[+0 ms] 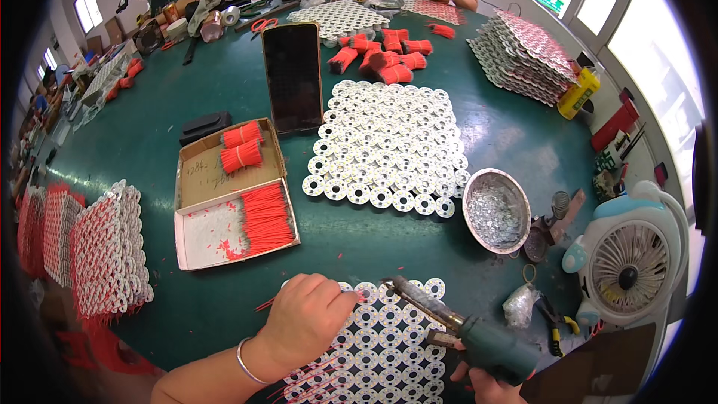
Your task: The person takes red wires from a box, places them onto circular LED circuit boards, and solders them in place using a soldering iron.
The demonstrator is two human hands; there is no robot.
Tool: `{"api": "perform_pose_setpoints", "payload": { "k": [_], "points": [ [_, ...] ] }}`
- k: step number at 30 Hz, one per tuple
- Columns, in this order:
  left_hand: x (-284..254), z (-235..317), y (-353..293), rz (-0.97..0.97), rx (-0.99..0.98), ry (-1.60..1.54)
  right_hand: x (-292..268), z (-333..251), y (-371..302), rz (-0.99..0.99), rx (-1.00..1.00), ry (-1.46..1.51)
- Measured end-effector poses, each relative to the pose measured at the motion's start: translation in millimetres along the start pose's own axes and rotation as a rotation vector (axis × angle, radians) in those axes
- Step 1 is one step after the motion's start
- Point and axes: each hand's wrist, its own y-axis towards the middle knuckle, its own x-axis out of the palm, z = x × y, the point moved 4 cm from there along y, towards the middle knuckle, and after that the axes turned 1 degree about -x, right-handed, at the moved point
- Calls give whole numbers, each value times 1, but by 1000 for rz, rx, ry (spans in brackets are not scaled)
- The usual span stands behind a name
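Note:
A panel of round white LED boards (393, 340) lies on the table right before me, with red wires (318, 378) along its left part. My left hand (310, 314), a bangle on its wrist, is over the panel's upper left. Its fingers are pinched together on thin red wires; ends poke out beside the hand and a bit of red shows by the fingertips. My right hand (482, 385) grips a dark green soldering gun (493, 348) from the lower right. The gun's metal tip reaches the panel's upper edge, near my left fingertips. Whether it touches a board I cannot tell.
A cardboard box (191, 232) holds cut red wires. Beyond are a propped phone (293, 75), another board panel (385, 146) and red wire bundles (389, 56). A bowl of metallic pieces (495, 209), pliers (553, 325) and a fan (628, 269) stand right. Two people work across the table.

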Motion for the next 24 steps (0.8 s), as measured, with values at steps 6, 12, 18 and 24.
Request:
{"api": "perform_pose_setpoints", "payload": {
  "k": [6,12,18,24],
  "points": [
    [-9,1,0,59,-75,8,-9,0,-14,147,82,204],
    [-9,18,6,20,14,106,-5,9,-11,133,4,172],
    [1,13,1,-19,7,94,1,-1,-4,70,-162,-64],
    [3,10,-2,19,13,27,7,-7,0,68,-107,-25]
  ]
}}
